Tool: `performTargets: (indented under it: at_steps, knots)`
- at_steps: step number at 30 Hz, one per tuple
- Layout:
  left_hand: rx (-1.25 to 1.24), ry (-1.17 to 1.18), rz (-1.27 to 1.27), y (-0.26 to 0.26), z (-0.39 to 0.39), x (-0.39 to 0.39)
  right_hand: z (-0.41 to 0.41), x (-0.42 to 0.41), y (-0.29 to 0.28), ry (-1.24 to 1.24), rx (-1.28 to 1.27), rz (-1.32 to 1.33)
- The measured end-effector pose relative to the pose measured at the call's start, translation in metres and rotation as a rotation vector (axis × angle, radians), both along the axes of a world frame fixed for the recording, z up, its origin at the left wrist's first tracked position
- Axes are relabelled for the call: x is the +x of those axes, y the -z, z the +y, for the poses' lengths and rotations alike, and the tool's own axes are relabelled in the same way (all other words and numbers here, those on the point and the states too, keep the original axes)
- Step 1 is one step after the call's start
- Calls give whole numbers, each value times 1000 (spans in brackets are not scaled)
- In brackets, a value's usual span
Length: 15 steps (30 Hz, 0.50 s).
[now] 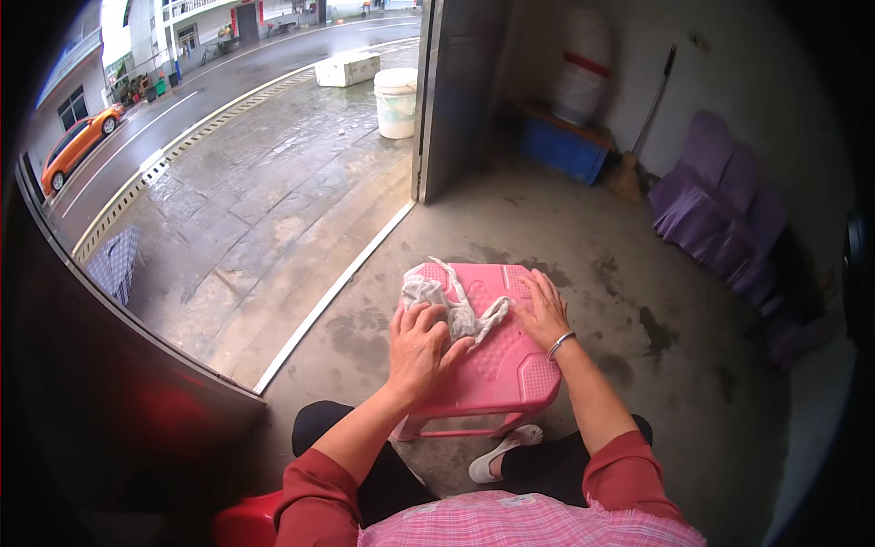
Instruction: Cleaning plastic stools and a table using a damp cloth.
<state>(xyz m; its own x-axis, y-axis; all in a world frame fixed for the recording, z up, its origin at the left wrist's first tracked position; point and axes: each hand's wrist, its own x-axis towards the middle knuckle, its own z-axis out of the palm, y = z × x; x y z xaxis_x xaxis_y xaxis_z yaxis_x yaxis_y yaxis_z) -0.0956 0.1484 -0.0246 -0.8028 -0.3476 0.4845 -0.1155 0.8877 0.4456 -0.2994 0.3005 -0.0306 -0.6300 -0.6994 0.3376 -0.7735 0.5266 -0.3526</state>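
A pink plastic stool (489, 369) with raised dots on its seat stands between my knees. A damp-looking white cloth (465, 318) lies crumpled across the seat, one thin twisted strand reaching the far edge. My left hand (420, 345) presses down on the bunched left part of the cloth, fingers curled over it. At the seat's right edge, my right hand (545, 313) holds the stool, its thumb on top near the cloth's twisted end and its fingers along the rim. A silver bracelet (560, 344) circles my right wrist.
A metal door track (335, 297) crosses the floor at left; wet paving lies beyond. Outside stand a white bucket (396, 106) and a foam box (348, 70). A blue crate (564, 150), a broom (625, 178) and purple-covered furniture (711, 205) line the wall. A red seat (249, 519) shows lower left.
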Motion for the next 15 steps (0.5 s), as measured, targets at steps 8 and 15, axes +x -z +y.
performTargets:
  at_steps: [8,15]
  knots:
    - [-139,-187,-139,-2,23,-51,0,-11,27,21,69,-114]
    - [-275,104,-251,8,30,-107,1,-24,48,-43,-130,-151]
